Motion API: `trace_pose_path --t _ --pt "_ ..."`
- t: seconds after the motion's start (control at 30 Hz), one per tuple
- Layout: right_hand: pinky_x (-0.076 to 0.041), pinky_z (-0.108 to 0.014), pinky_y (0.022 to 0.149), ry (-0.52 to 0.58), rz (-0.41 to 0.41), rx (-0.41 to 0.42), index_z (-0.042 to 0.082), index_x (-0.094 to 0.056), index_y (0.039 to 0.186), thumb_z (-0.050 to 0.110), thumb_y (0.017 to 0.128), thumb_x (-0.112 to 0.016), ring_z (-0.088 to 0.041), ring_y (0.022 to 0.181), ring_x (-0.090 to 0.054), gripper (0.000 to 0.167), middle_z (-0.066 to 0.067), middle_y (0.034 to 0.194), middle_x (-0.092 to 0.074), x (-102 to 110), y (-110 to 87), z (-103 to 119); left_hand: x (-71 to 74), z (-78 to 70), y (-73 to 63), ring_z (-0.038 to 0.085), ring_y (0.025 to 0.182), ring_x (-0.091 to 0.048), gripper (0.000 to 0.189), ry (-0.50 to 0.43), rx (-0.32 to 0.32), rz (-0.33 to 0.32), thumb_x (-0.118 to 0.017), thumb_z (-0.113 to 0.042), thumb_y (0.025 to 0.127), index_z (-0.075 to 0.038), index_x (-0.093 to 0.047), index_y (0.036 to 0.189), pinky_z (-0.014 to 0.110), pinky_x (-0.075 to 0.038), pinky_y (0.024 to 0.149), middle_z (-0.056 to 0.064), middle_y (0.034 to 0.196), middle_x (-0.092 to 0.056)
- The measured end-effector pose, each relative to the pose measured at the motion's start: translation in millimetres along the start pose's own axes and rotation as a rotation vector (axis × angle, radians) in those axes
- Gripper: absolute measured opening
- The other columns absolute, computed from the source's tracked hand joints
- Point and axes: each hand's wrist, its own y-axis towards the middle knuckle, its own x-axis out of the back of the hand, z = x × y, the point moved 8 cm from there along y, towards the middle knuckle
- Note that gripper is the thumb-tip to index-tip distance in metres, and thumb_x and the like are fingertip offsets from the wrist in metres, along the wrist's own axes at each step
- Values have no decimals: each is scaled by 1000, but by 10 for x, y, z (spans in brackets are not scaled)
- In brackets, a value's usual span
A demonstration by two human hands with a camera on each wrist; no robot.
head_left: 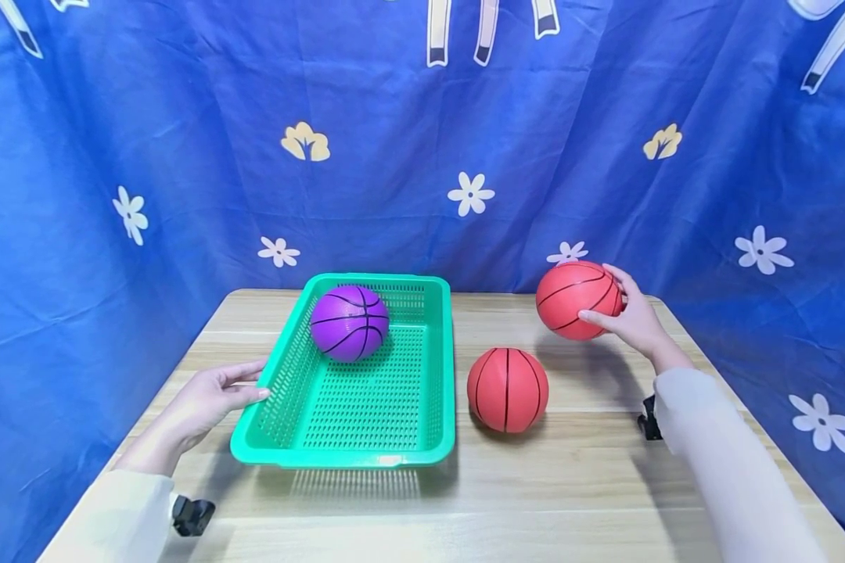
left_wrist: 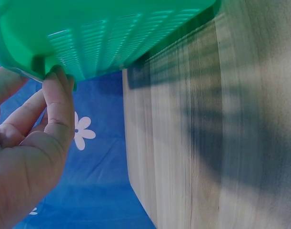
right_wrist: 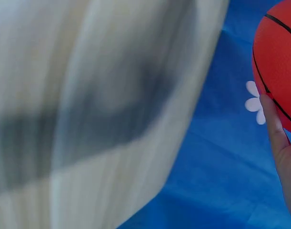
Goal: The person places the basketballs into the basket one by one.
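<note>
My left hand (head_left: 204,399) pinches the left rim of a green plastic basket (head_left: 345,457), thumb over the edge and fingers beneath it, as the left wrist view also shows. Inside the basket, at its far left, lies a small purple basketball (head_left: 350,324). My right hand (head_left: 634,317) grips a red basketball (head_left: 573,301) by its right side, thumb in front and fingers behind; the ball is held up off the table, its shadow below. A second red basketball (head_left: 508,390) sits on the table between the basket and the right hand.
The light wood table (head_left: 563,500) has its far edge against a blue curtain (head_left: 387,203) with white flowers. The curtain also hangs along both sides. A small black wrist camera (head_left: 192,516) is worn under the left wrist, and another (head_left: 649,418) under the right.
</note>
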Motion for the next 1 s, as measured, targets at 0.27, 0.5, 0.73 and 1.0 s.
trace_pose_path --t 0.27,0.5,0.73,1.0 --pt "-44 -58 92 -10 -3 30 26 -25 151 30 78 -80 -35 125 -37 91 -15 143 -37 -52 206 246 -9 14 -4 7 99 -59 63 8 1 -5 -68 -24 90 6 -42 139 38 -48 92 24 134 -50" --pt "-44 -57 92 22 49 68 23 -27 151 23 79 -79 -37 122 -40 89 -20 138 -39 -272 280 671 -25 22 2 9 98 -61 63 -14 0 -3 -67 -21 90 6 -41 140 30 -50 87 24 134 -50" --pt "-47 -51 92 119 107 144 27 -33 148 19 76 -81 -30 119 -46 86 -13 136 -44 -603 421 913 -29 25 -7 16 101 -62 63 -16 5 -7 -67 -21 91 6 -40 141 37 -49 90 24 134 -50" --pt "-49 -48 91 200 225 205 27 -34 146 20 75 -81 -30 114 -52 85 -11 135 -43 -1024 468 1293 -28 3 -16 29 108 -59 64 -10 3 -11 -66 -22 91 6 -39 141 40 -49 91 25 133 -50"
